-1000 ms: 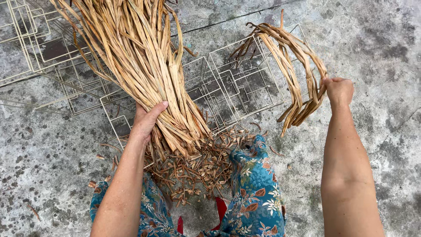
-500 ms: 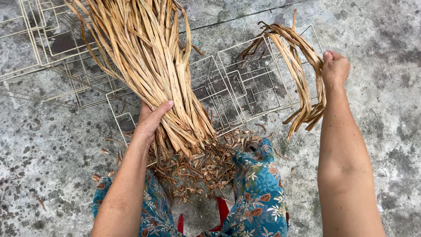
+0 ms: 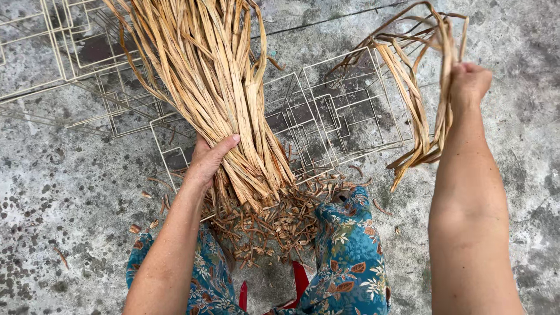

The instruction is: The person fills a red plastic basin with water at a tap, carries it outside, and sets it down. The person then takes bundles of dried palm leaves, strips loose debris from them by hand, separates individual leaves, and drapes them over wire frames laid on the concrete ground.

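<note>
Nearest the camera, the person's knees in blue floral trousers [image 3: 350, 256] frame a heap of short brown trimmings [image 3: 274, 224] on the concrete floor [image 3: 70, 221]. A bit of red shows between the knees; what it belongs to is cut off by the lower edge.

Just above the heap, the left hand [image 3: 210, 160] wraps around the narrow lower end of a large bundle of dried fibre strips [image 3: 216, 87], thumb lying across the front. The other fingers are hidden behind the strips, so the grip reads as closed around it. The bundle's long axis runs from that grip up and slightly left, fanning wider until its top passes out of the frame. Its cut ends hang just over the trimmings.

To the right and held higher, the right hand [image 3: 469, 81] is closed in a fist on a smaller loop of strips [image 3: 420, 99], which arches over the fist and dangles down its left side. This loop hangs well apart from the large bundle, so the left hand is the nearer one to the bundle.

Farther off, pale wire frames [image 3: 326, 116] lie flat on the floor beneath both. How many frames overlap there is hard to make out.
</note>
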